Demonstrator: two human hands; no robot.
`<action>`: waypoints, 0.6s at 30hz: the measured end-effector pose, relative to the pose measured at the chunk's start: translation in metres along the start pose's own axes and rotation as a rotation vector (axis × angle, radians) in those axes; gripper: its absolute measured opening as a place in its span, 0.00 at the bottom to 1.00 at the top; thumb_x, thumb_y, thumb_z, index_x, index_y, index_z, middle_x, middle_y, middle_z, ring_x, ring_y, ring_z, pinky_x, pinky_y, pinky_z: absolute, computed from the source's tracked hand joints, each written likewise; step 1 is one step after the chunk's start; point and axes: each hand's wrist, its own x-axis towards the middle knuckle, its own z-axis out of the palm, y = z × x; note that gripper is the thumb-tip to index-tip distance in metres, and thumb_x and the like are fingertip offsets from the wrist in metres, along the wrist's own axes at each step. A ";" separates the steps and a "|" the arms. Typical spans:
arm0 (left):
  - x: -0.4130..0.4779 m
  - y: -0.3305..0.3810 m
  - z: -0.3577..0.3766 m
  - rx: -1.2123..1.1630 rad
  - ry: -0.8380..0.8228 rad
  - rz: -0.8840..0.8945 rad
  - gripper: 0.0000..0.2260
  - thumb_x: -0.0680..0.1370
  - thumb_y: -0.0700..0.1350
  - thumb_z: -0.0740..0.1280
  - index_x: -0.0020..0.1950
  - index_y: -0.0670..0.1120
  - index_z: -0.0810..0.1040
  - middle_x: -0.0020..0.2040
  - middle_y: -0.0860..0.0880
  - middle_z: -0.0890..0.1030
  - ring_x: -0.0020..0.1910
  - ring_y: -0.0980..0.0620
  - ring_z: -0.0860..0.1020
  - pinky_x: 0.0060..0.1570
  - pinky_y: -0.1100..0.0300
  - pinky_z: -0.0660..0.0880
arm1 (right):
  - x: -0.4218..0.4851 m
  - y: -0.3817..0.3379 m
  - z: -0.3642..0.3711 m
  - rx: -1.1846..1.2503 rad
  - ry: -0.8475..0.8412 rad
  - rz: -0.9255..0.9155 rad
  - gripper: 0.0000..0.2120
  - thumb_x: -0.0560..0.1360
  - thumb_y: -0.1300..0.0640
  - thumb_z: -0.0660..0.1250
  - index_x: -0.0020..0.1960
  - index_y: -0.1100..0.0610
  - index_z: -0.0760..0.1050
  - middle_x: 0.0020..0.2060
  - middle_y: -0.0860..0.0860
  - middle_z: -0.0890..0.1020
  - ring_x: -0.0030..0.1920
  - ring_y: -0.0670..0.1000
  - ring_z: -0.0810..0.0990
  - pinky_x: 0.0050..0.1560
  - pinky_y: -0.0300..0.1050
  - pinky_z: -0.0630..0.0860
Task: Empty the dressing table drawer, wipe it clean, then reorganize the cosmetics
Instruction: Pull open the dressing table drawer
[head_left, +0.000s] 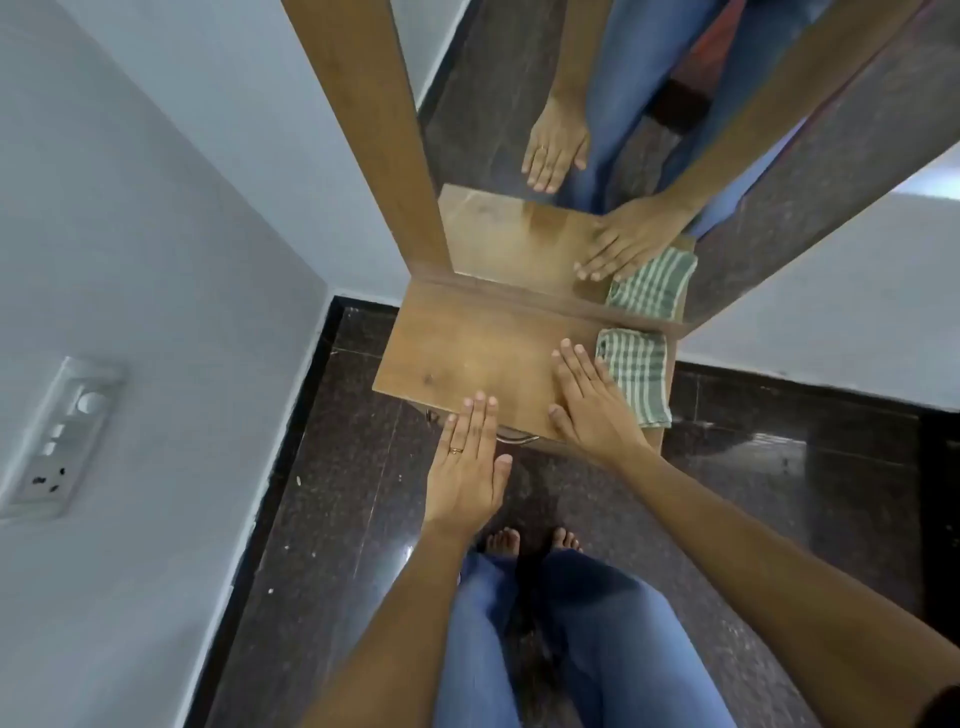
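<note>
Both hands lie flat and empty on the bench: left hand over its front edge, just above the drawer handle; right hand touching the folded striped cloth. The drawer looks closed; best hook the handle and pull squarely

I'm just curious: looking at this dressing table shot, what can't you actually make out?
- Head view: the drawer's inside and any cosmetics are hidden under the wooden tabletop; only a metal handle peeks out.
- Part of the folded striped cloth is covered by the right hand.
- The left hand hides the table's front edge there.
</note>
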 end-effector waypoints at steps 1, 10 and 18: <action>-0.004 0.000 0.007 0.006 -0.009 0.003 0.27 0.83 0.52 0.49 0.78 0.38 0.55 0.78 0.41 0.59 0.79 0.47 0.52 0.77 0.52 0.47 | 0.000 0.000 0.007 -0.037 0.045 -0.017 0.32 0.79 0.44 0.45 0.76 0.62 0.55 0.76 0.56 0.54 0.77 0.54 0.53 0.76 0.49 0.42; -0.026 -0.020 0.088 0.028 0.022 0.127 0.28 0.84 0.55 0.45 0.80 0.43 0.44 0.79 0.46 0.51 0.80 0.49 0.45 0.78 0.52 0.45 | 0.002 0.007 0.032 -0.126 0.319 -0.079 0.27 0.81 0.46 0.47 0.73 0.60 0.65 0.73 0.57 0.65 0.75 0.54 0.61 0.75 0.50 0.50; -0.031 -0.010 0.129 -0.019 -0.089 0.093 0.29 0.84 0.55 0.46 0.76 0.37 0.61 0.76 0.40 0.65 0.77 0.46 0.59 0.77 0.52 0.46 | 0.000 0.008 0.047 -0.146 0.425 -0.082 0.25 0.81 0.47 0.50 0.71 0.59 0.68 0.70 0.56 0.71 0.72 0.53 0.68 0.73 0.49 0.54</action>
